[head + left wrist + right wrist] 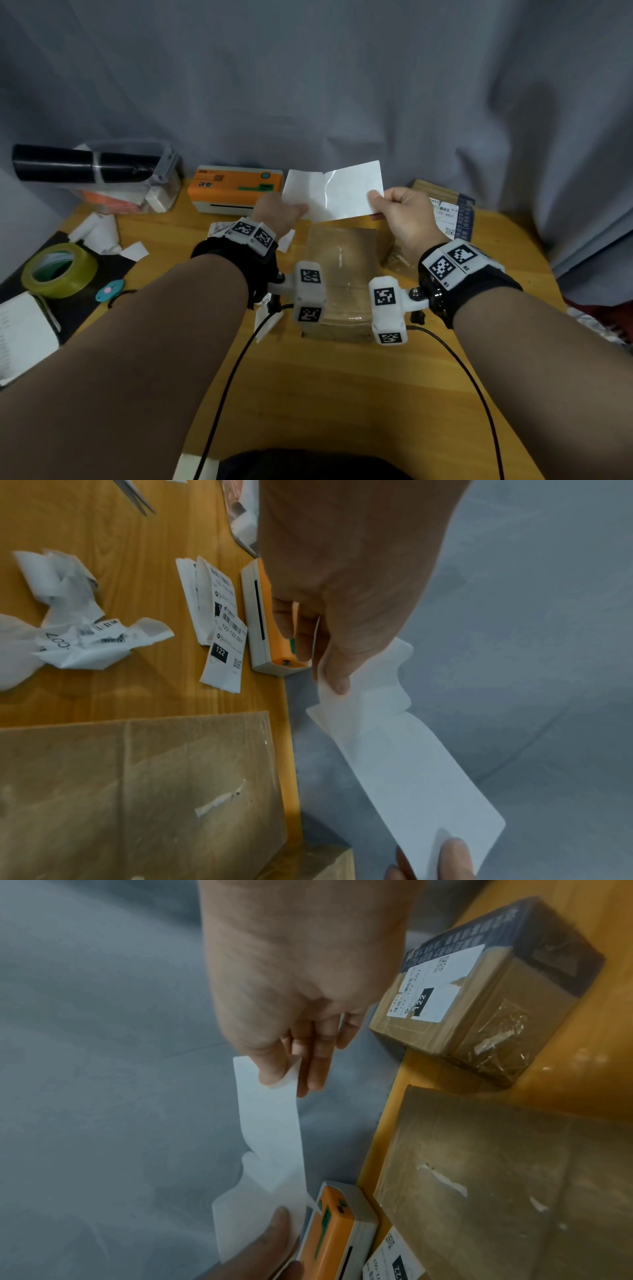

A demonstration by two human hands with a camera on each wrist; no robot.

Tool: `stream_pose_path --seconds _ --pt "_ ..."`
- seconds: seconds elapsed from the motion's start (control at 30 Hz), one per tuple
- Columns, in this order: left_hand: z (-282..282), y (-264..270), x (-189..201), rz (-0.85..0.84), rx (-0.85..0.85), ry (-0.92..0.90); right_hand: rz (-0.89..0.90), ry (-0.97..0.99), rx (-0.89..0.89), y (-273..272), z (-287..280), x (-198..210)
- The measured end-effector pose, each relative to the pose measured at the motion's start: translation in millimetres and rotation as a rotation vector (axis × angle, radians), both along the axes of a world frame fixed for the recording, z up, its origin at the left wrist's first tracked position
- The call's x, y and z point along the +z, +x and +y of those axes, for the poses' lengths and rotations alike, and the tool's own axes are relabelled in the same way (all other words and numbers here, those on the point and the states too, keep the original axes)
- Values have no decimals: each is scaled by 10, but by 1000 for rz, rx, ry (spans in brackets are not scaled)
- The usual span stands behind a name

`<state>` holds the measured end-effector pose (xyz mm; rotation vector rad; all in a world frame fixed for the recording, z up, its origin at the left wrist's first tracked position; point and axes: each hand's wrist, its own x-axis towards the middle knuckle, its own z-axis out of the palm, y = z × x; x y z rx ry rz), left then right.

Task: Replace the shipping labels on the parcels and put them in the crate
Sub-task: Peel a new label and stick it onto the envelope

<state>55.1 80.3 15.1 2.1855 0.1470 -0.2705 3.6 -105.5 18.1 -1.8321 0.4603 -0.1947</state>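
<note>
- My left hand (pixel 281 214) pinches the left end of a white label sheet (pixel 337 195), thumb on the near face and fingers curled behind; my right hand (pixel 402 214) pinches the right end the same way. The sheet hangs in the air between them, above the far edge of the table (pixel 342 394).
- The sheet is creased near the middle, and at my left end it looks to be splitting into two layers, so I judge I am peeling the backing off a fresh label.
- Below my hands lies a brown parcel (pixel 342 274), wrapped in clear tape. Its top is bare except for small white scraps, so its old label looks already removed; the new one is not yet on.
- A second parcel (pixel 448 209) stands behind my right hand with a printed label on it; whether that label is old or new I cannot tell.
- Crumpled label scraps (pixel 78 634) and flat printed labels (pixel 222 631) lie left of the parcel, near the orange printer (pixel 236 188).
- Far left, a clear plastic bin (pixel 150 181) holds white and orange items I cannot identify, with a black roll (pixel 82 163) across its top. No crate is in view, so no parcel can be counted as packed.
</note>
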Motion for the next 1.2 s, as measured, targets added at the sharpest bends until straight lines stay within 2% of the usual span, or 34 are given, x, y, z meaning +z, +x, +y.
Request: stream_pose_path --seconds 0.37,0.5,0.67,0.73,0.83,0.97,1.1,1.2 --pt "145 73 -75 21 -25 181 31 -55 59 -28 47 9" --pt "171 87 -78 -19 -60 316 38 -39 44 -28 53 -27" --pt "210 98 -92 -43 -83 364 42 -31 37 -43 88 -103" --pt "204 89 -112 -34 -74 289 34 -31 48 -51 86 -122" --pt "236 64 -131 -35 -52 66 -16 11 104 -81 51 -85" --pt "313 50 -118 11 -122 -88 -74 95 163 -92 -31 -39" --pt "348 68 -106 81 -162 -112 -95 118 210 -96 -12 -13" --pt "308 51 -96 114 -236 -27 -96 123 232 -96 19 14"
